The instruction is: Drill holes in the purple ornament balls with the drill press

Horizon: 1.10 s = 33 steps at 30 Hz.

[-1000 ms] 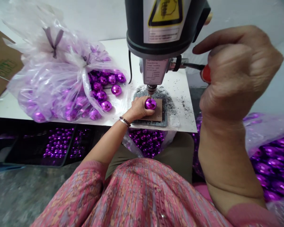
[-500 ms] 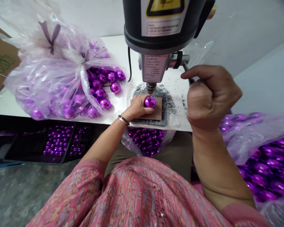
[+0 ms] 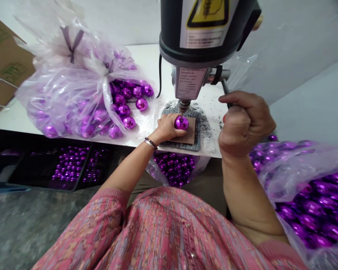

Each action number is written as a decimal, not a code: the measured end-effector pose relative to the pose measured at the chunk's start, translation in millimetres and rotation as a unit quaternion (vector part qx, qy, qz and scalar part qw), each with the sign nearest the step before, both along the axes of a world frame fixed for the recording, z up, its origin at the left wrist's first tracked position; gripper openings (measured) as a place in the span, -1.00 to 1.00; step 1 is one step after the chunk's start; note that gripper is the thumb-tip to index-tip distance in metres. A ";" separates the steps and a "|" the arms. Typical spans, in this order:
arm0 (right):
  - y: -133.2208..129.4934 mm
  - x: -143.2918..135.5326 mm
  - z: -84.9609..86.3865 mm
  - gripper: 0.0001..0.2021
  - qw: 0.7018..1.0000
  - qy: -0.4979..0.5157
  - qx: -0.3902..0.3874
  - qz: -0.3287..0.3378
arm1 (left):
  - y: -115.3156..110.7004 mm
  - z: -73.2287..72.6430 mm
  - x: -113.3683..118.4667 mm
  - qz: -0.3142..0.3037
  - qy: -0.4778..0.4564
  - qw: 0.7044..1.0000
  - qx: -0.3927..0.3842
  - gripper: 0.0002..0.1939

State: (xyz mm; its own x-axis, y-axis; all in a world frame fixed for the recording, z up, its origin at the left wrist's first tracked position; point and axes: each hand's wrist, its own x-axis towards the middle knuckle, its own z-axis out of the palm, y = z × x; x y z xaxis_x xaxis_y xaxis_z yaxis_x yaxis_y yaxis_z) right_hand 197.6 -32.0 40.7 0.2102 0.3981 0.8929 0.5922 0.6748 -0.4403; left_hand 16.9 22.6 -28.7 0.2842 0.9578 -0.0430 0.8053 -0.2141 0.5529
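We are pinning one shiny purple ball (image 3: 181,123) on the brown board (image 3: 189,137), our left hand (image 3: 169,127) clamping it from nine o'clock, thumb nearest us and fingers on the far side. The board is lying on the grey base (image 3: 197,116) of the drill (image 3: 204,41), which is standing toward twelve o'clock, its bit (image 3: 182,111) pointing down at the ball's top; we cannot tell whether they are touching.

At three o'clock, our right hand (image 3: 242,125) is curling round the red-ended lever (image 3: 225,87), index finger sticking out.

Taking the held ball as the clock's centre, dark shavings (image 3: 207,123) are lying round the base on the white counter (image 3: 146,52). A tied clear bag (image 3: 64,90) is bulging with balls between nine and ten, several loose balls (image 3: 141,104) are sitting at ten, and a cardboard box (image 3: 8,60) is standing beyond the bag. More balls are filling an open bag (image 3: 174,168) at six, a black crate (image 3: 42,168) between eight and nine, and a large bag (image 3: 310,202) at four.
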 end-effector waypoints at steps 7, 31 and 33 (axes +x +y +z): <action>1.1 -1.3 -17.3 -0.71 0.999 0.016 0.004 0.040 | -1.5 0.3 0.7 0.011 -0.008 1.000 0.003 -0.35; 19.8 6.7 82.3 -0.65 0.983 0.106 -0.139 0.048 | -42.2 19.8 -67.5 -0.021 -0.103 0.994 0.007 -0.36; 21.5 8.1 77.5 -0.65 0.984 0.113 -0.130 0.047 | -9.7 25.1 -86.2 0.116 -0.097 0.987 0.056 -0.52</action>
State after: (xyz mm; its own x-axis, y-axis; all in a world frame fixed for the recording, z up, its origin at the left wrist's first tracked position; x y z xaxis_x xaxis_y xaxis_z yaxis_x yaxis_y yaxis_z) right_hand 205.7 -10.5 118.2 0.3427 0.6348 0.6925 0.3990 0.5691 -0.7190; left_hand -69.2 12.9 -3.6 0.0500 0.9936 0.1011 0.7206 -0.1060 0.6851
